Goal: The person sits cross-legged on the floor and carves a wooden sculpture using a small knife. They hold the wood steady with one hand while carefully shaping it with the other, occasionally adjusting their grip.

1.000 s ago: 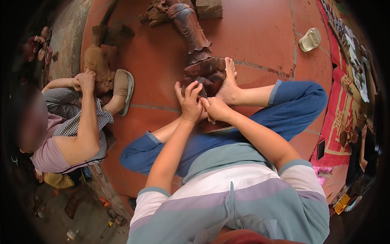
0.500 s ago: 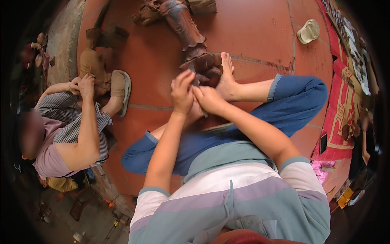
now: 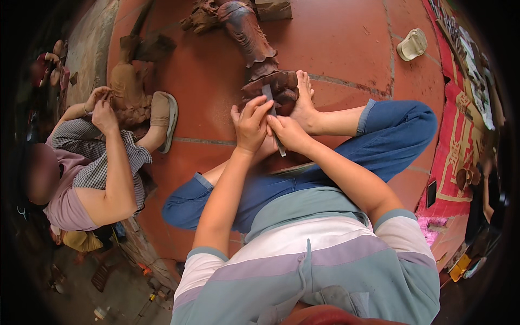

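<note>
A dark reddish-brown wood carving lies on the floor in front of me, its broad carved base toward me, between my feet. A long, flat, grey metal tool, a file or chisel by its shape, slants across that base; which of the two I cannot tell. My right hand is closed round the tool's lower part, whose near end pokes out below. My left hand is closed on it just above, fingertips pressing the flat side, some fingers raised. The far end of the tool rests against or just over the carving.
At the left a co-worker's hands are beside a paler carving. Wood blocks lie beyond my carving. A pale sandal sits on the red-tiled floor; a red mat and a dark phone are at the right.
The metal tool has turned, its flat grey face now showing more, and both my hands have shifted slightly right. The co-worker's hands have lifted up and left from the paler carving.
</note>
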Motion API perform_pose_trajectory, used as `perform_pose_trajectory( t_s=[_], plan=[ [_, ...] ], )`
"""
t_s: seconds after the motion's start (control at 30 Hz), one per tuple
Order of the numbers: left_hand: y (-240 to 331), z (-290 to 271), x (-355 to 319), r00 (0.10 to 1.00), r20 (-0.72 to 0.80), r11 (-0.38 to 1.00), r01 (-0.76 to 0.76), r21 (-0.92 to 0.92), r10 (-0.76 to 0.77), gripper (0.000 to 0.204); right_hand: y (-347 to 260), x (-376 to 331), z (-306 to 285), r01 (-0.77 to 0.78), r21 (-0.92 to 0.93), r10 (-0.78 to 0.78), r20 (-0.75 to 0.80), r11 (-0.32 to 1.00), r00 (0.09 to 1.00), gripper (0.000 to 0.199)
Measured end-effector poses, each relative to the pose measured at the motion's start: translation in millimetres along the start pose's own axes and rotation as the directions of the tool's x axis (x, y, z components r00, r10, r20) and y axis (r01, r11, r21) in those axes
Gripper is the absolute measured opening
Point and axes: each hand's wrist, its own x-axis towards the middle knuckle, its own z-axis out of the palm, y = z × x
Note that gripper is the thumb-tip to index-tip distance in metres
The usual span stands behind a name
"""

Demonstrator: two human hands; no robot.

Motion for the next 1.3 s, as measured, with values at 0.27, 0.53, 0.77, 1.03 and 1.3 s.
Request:
perform_pose_trajectory(
  t_s=[0.27, 0.53, 0.77, 1.03, 1.3],
  plan=[
    [-20, 11, -16, 0.987, 0.129, 0.982, -0.111, 0.151, 0.092, 0.033, 40, 10, 16, -0.078, 0.208, 0.089, -0.043, 0.975, 0.995, 0.044],
    [-10, 5, 31, 0.994, 0.068, 0.995, -0.08, -0.054, 0.084, 0.03, -2, 13, -2, 0.019, 0.186, -0.001, -0.098, 0.982, 0.995, 0.048],
    [-1, 13, -15, 0.983, 0.147, 0.974, -0.133, 0.182, 0.107, 0.027, 35, -2, -6, -0.206, 0.223, 0.189, 0.095, 0.953, 0.977, 0.049],
    [3, 9, 11, 0.964, 0.262, 0.994, -0.07, 0.083, 0.046, 0.031, 16, -5, -1, -0.123, 0.248, 0.124, 0.011, 0.961, 0.992, 0.044],
    [3, 17, 44, 0.996, 0.084, 0.996, -0.032, -0.081, 0.039, 0.038, 0, 12, -21, 0.044, 0.041, -0.041, -0.072, 0.998, 0.997, 0.049]
  ],
)
